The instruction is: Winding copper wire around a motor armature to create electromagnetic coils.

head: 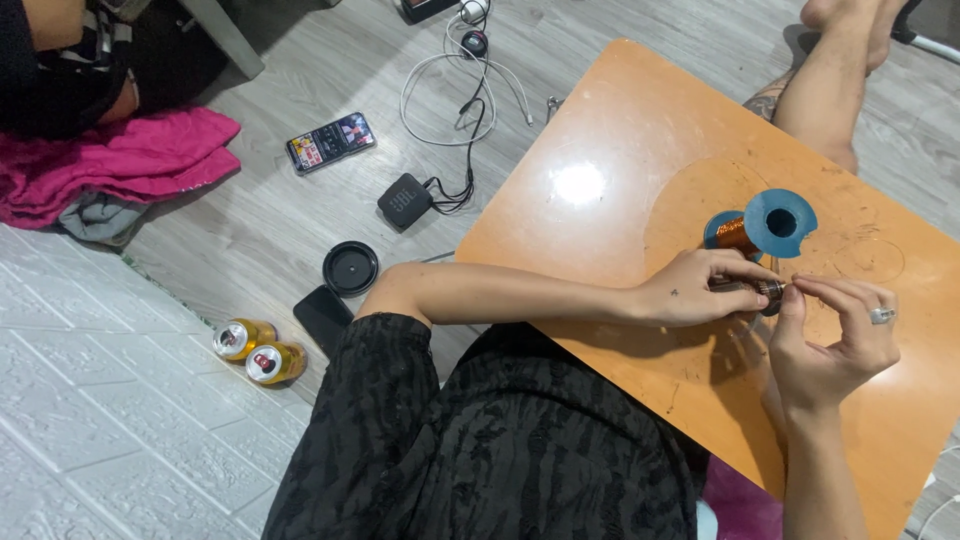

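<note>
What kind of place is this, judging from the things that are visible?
Probably a room in a home, with work done on the floor. A low orange table stands on grey floorboards, drink cans, a phone and charger cables lie about, and pink cloth is heaped nearby.

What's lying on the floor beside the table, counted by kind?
Drink cans: 2
Phones: 2, one lit, one dark
Round black lid: 1
Small black box with cable: 1
Pink cloth: 1
Total: 7

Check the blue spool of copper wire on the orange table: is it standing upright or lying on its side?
On its side: the blue spool shows one round flange and its centre hole toward the camera, with copper winding behind it, resting on the orange table.
</note>
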